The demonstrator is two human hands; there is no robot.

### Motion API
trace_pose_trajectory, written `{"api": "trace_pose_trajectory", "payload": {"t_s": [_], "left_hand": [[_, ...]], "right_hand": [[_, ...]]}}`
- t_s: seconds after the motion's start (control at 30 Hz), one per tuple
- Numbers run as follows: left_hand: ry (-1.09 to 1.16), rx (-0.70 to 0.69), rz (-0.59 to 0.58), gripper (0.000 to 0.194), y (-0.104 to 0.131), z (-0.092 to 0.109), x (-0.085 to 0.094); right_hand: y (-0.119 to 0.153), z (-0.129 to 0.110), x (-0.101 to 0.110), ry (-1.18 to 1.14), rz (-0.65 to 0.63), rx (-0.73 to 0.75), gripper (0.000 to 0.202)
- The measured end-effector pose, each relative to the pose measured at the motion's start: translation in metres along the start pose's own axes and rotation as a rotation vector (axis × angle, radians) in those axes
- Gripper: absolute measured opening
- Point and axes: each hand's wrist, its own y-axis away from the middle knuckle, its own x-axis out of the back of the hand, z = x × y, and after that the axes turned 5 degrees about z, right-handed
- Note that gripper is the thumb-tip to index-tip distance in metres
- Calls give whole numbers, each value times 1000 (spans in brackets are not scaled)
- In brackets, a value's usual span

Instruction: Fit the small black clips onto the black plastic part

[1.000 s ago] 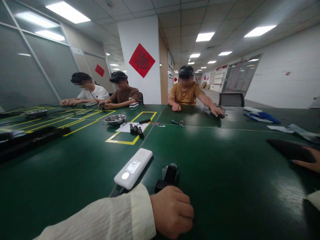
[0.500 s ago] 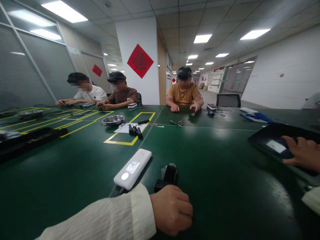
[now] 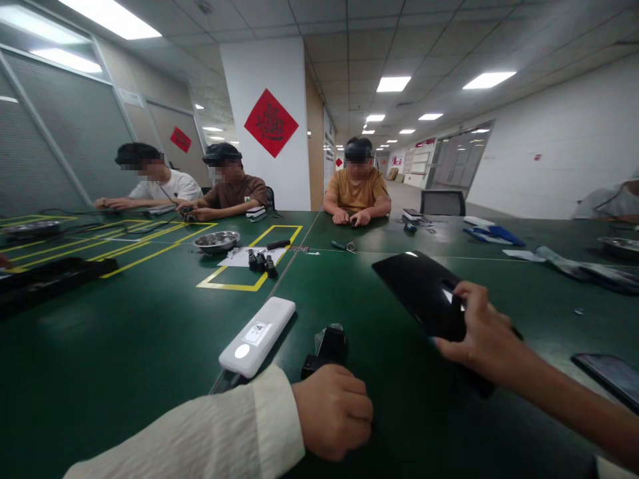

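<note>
My left hand rests low on the green table with its fingers curled closed; whatever is under the palm, if anything, is hidden. Just behind it lies a small black device with a scrap of clear plastic. A white oblong power bank with a label and a cable sits to its left. On the right, my right hand grips the near edge of a glossy black flat panel, thumb below and fingers on top. The panel is tilted above the table, and a white label shows at the fingers.
A phone lies at the right edge. Farther off are a metal bowl, black cylindrical parts on white paper, pliers and blue cloth. A long black tray stands left. Several people sit across the table.
My right hand has brought the black panel leftward from the right edge, raising and tilting it. My left hand stays closed at its place. The view has turned slightly right.
</note>
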Motion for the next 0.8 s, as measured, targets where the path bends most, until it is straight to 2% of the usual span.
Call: {"api": "trace_pose_trajectory", "payload": {"t_s": [0.07, 0.17, 0.27, 0.4, 0.6, 0.7, 0.8], "left_hand": [[-7, -8, 25, 21, 0, 0, 0], [-9, -24, 68, 22, -1, 1, -1], [-4, -26, 90, 20, 0, 1, -2], [-5, -27, 96, 18, 0, 1, -2], [-25, -41, 93, 19, -1, 0, -2], [-21, -18, 54, 21, -1, 1, -1], [-19, -14, 29, 22, -1, 1, 0]], "right_hand": [[19, -25, -1, -49, -58, 73, 70], [36, -48, -8, -82, -124, 145, 70], [40, -56, -19, -76, -197, 69, 72], [32, -59, -27, -11, -285, -31, 70], [22, -73, -17, 199, -424, 10, 80], [22, -86, -9, 292, -467, 27, 76], [24, -94, 1, 192, -574, 13, 71]]}}
